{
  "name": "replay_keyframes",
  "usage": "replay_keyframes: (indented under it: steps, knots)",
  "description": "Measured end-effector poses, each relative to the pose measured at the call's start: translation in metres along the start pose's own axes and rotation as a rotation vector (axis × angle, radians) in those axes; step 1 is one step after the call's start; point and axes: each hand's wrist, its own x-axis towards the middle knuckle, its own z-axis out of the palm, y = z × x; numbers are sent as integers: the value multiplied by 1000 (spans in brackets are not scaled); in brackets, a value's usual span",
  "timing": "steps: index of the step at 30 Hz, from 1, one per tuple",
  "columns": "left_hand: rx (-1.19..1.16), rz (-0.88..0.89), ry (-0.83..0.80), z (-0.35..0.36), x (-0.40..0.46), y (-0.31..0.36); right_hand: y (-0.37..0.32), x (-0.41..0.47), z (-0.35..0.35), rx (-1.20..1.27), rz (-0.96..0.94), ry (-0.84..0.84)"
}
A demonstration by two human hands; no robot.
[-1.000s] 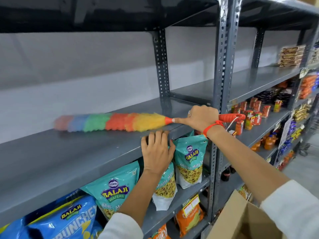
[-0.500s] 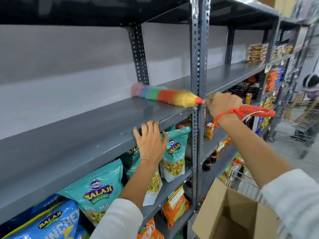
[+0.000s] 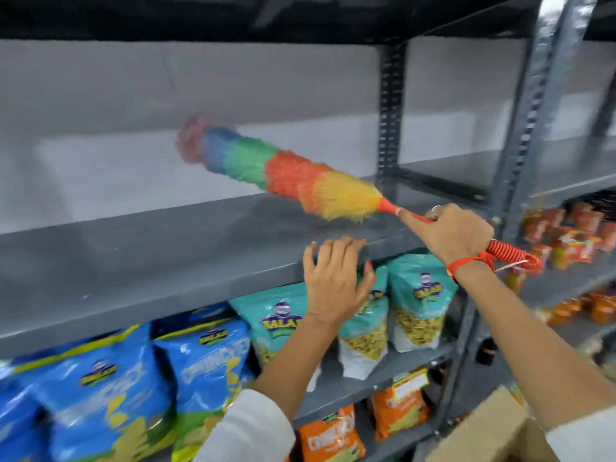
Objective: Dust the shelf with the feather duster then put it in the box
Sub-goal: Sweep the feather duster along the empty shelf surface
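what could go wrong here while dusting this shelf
The feather duster is tilted up with its tip off the grey shelf, so a sweep may miss dust near the back. The right hand holds the thin handle near the head, so it may twist. The left hand rests on the shelf edge above the teal snack bags and could nudge them.

Blurred "BALAJI" logos are showing on the teal bags [image 3: 421, 301] and "CRUNCHEX" on the blue bags [image 3: 213, 368].
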Motion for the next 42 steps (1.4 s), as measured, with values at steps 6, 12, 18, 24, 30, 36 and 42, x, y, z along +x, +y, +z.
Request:
replay_keyframes:
  steps: [6, 12, 18, 24, 30, 36, 42]
  knots:
    - [206, -69, 27, -75, -26, -80, -152, -33, 23, 177, -275, -110]
    - [385, -209, -32, -155, -53, -154, -275, -99, 17, 347, -497, -243]
    - [414, -295, -111, -189, -63, -192, -332, -138, 15, 335, -657, -294]
    - [441, -364, -40, -180, -64, -192, -327, -132, 21, 283, -664, -280]
    - [364, -360, 20, -146, -54, -157, -266, -97, 20, 180, -549, -244]
    - [243, -279, 47, -86, -38, -100, -168, -55, 14, 43, -320, -174]
    - [100, -201, -1, -17, -13, -21, -62, -23, -9, -83, -100, -122]
